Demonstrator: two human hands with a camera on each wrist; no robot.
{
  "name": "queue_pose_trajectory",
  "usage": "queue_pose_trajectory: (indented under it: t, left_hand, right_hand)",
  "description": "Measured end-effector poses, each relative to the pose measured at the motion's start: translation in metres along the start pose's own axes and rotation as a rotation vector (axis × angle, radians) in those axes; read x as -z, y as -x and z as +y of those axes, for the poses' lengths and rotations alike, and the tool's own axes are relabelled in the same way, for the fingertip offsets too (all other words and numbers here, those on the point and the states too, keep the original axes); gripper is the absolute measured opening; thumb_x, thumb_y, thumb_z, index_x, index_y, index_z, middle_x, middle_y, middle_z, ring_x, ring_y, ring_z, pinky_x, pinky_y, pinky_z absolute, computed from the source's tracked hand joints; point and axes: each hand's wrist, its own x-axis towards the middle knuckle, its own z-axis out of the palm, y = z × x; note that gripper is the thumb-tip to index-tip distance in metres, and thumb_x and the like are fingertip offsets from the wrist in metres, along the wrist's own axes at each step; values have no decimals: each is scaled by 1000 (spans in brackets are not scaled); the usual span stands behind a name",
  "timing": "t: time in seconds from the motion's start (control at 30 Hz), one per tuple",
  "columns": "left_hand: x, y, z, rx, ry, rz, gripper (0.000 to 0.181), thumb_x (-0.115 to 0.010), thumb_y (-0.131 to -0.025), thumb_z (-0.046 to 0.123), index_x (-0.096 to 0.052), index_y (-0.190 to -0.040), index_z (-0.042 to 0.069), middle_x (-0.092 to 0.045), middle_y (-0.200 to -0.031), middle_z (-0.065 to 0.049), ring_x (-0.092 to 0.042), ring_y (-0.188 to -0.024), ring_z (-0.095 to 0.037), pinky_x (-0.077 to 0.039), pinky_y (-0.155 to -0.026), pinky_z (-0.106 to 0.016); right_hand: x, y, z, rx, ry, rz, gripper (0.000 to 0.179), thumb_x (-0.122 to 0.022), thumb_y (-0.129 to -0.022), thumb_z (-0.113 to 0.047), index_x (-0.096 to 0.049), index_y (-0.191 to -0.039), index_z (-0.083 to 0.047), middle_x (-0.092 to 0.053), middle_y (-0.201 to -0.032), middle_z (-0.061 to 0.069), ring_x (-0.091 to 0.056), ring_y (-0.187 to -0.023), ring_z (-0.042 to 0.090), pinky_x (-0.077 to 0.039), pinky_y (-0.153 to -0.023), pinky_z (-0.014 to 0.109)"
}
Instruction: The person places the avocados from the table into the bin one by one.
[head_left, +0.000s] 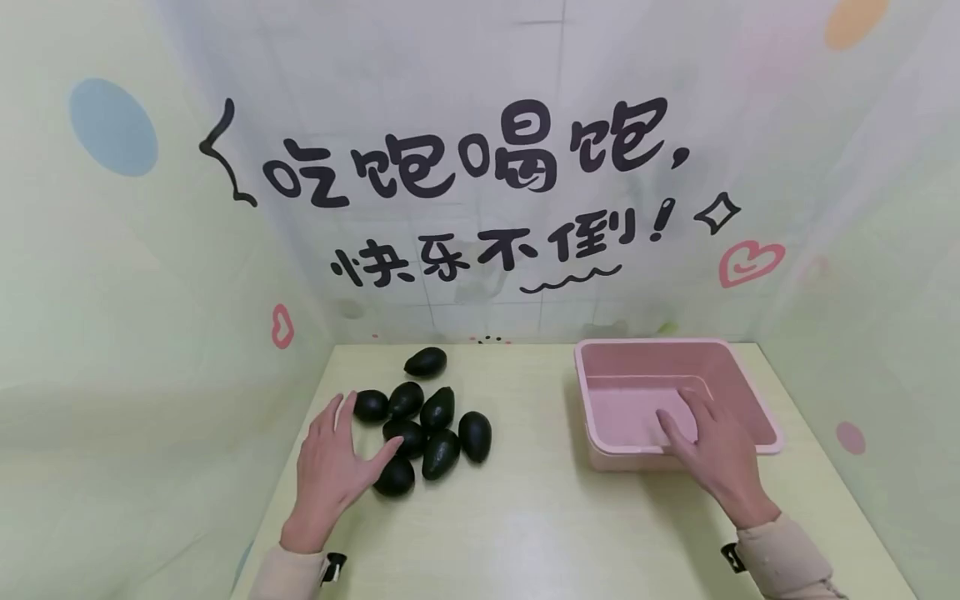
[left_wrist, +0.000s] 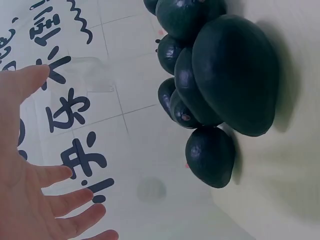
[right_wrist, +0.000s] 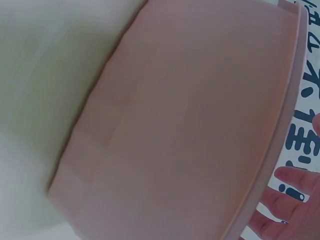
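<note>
Several dark green avocados lie in a loose cluster at the left of the table, among them a central avocado (head_left: 441, 455) and a lone one (head_left: 426, 362) at the back. My left hand (head_left: 333, 467) hovers at the cluster's left side, thumb and fingers spread. In the left wrist view, air shows between that hand (left_wrist: 30, 200) and the nearest avocado (left_wrist: 235, 75). Over the front rim of a pink plastic tub (head_left: 615, 461) is my right hand (head_left: 716, 450), its fingers apart and holding nothing. The tub's outer wall (right_wrist: 170, 125) fills most of the right wrist view.
The pale wooden table (head_left: 517, 533) meets a printed cloth backdrop (head_left: 480, 308) at the back. Cloth walls also rise on the left and right. Bare tabletop lies between the avocados and the tub, whose visible inside holds nothing.
</note>
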Motion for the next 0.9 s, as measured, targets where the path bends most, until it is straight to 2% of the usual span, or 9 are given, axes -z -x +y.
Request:
queue_pose_trajectory:
  t: [0.17, 0.3, 0.43, 0.53, 0.67, 0.77, 0.9]
  left_hand:
    - [-7, 5, 0, 3, 13, 47, 99, -80, -83, 60, -47, -156, 2, -45, -160, -28, -47, -140, -52, -47, -100, -70]
    - [-11, 9, 0, 29, 25, 61, 97, -80, -84, 58, -48, -155, 2, -46, -159, -28, -47, -140, -52, -48, -96, -72]
    - [-19, 14, 0, 64, 51, 68, 99, -82, -84, 57, -45, -157, 1, -45, -160, -28, -46, -142, -52, -46, -98, -74]
    - [-26, 19, 1, 77, 68, 80, 100, -84, -83, 53, -43, -158, 0, -45, -160, -29, -45, -143, -52, -45, -102, -73]
    - [-38, 27, 4, 86, 75, 86, 99, -86, -82, 49, -43, -158, 1, -46, -158, -29, -46, -141, -51, -46, -102, -71]
    - [-45, 33, 7, 100, 75, 86, 99, -87, -81, 49, -45, -157, 2, -48, -157, -28, -48, -140, -51, -47, -102, -69]
    - [-49, 39, 9, 118, 77, 97, 98, -88, -79, 48, -47, -155, 1, -50, -155, -27, -49, -138, -51, -48, -101, -68]
  right_hand:
    - [-5, 7, 3, -25, 3, -2, 57, -67, -101, -38, -65, -136, 5, -67, -136, 30, -62, -116, 60, -48, -92, 71]
    - [-11, 11, 5, -3, 15, 40, 52, -68, -99, -35, -68, -131, 7, -69, -132, 30, -66, -110, 58, -47, -93, 70]
    - [-17, 18, 8, -3, 11, 85, 49, -70, -98, -34, -71, -126, 5, -69, -131, 29, -68, -102, 54, -43, -97, 70]
    - [-22, 22, 10, 24, -3, 151, 44, -73, -94, -31, -74, -119, 5, -68, -132, 30, -64, -106, 56, -37, -100, 70]
    - [-26, 26, 12, 58, -37, 224, 31, -76, -88, -26, -76, -99, 3, -68, -127, 30, -59, -111, 59, -31, -107, 72]
    - [-29, 29, 13, 48, -64, 226, 23, -76, -89, -25, -74, -88, -2, -70, -121, 28, -59, -111, 57, -25, -111, 77]
    - [-31, 33, 13, 37, -66, 210, 23, -74, -92, -26, -75, -87, -4, -71, -118, 27, -60, -111, 56, -21, -115, 79]
